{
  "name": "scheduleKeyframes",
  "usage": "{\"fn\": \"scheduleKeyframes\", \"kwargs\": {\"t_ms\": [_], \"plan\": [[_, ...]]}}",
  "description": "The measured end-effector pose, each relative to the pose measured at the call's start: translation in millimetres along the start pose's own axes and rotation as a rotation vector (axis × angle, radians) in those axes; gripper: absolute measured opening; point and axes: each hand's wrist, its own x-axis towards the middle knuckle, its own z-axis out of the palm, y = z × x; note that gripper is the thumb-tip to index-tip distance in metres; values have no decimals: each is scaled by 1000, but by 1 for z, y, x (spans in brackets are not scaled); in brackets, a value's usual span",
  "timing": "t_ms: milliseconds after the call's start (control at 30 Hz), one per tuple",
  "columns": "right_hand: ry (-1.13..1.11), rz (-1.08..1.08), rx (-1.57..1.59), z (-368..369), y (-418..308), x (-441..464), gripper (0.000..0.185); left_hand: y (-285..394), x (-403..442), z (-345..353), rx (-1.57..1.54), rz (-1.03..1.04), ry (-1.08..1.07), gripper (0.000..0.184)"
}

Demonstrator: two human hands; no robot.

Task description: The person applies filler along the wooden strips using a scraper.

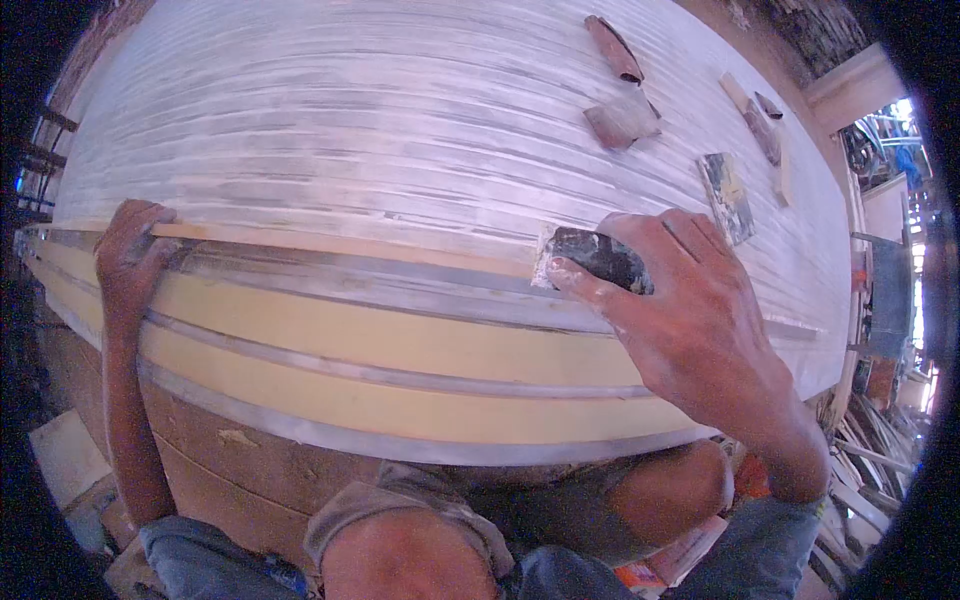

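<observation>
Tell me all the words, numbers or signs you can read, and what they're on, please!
There are none I can read.
Left sleeve: a small bluish mark, too blurred to read.
Dark block in the right hand: pale smears, no readable letters.
Clutter at the right edge: too small and blurred to tell.

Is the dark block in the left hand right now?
No, the right hand holds the dark block, while the left hand grips the narrow strip near its left end.
</observation>
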Motion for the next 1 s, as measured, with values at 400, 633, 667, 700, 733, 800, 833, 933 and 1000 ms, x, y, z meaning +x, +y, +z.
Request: {"fn": "scheduleKeyframes", "kwargs": {"t_ms": [400, 633, 667, 700, 733, 800, 833, 933, 1000], "plan": [[14, 63, 18, 3, 23, -43, 39, -21, -5, -4, 21, -23, -5, 40], [-5, 140, 72, -2, 37, -71, 45, -26, -6, -4, 32, 57, 0, 42], [-24, 175, 136, -6, 38, -73, 48, -27, -6, -5, 32, 56, 3, 42], [-24, 172, 134, -4, 40, -73, 48, -24, -6, -4, 50, 44, 12, 42], [17, 224, 269, 0, 43, -73, 50, -23, -7, -3, 68, 31, 21, 42], [56, 279, 399, 6, 44, -70, 53, -21, -6, -4, 57, 13, -3, 42], [29, 273, 476, 9, 40, -65, 51, -20, -4, -4, 48, 1, -26, 41], [9, 226, 514, 18, 31, -54, 50, -19, -3, -4, 6, 75, -1, 38], [12, 182, 476, 17, 29, -52, 51, -16, -3, -5, 34, 78, 1, 37]]}}
